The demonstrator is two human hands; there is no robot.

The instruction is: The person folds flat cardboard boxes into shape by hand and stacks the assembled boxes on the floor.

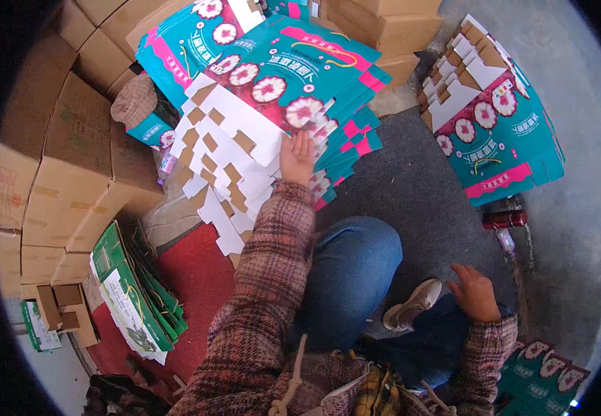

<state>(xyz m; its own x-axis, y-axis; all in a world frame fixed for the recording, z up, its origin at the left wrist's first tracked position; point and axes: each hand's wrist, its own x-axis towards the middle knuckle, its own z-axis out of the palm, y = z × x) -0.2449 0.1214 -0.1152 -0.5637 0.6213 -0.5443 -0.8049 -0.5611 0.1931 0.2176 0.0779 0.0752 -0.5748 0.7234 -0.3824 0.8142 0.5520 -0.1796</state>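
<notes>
My left hand (297,158) reaches out to a fanned stack of flat, teal and pink printed gift cartons (262,55) in front of me. Its fingers are stretched out over the white flaps (234,142) and layered edges at the stack's near side. Nothing shows in its grip; whether it presses on the cartons I cannot tell. My right hand (475,291) hangs in the air beside my right leg, fingers apart and holding nothing. Thin yellow cord handles (325,59) lie on the top carton.
Brown boxes (72,139) rise at the left, with a knitted hat (134,99) beside them. Green folded cartons (134,298) stand on red matting (193,277). Another teal stack (494,132) leans at the right, near a dark red flask (505,219). More teal cartons (543,381) lie lower right.
</notes>
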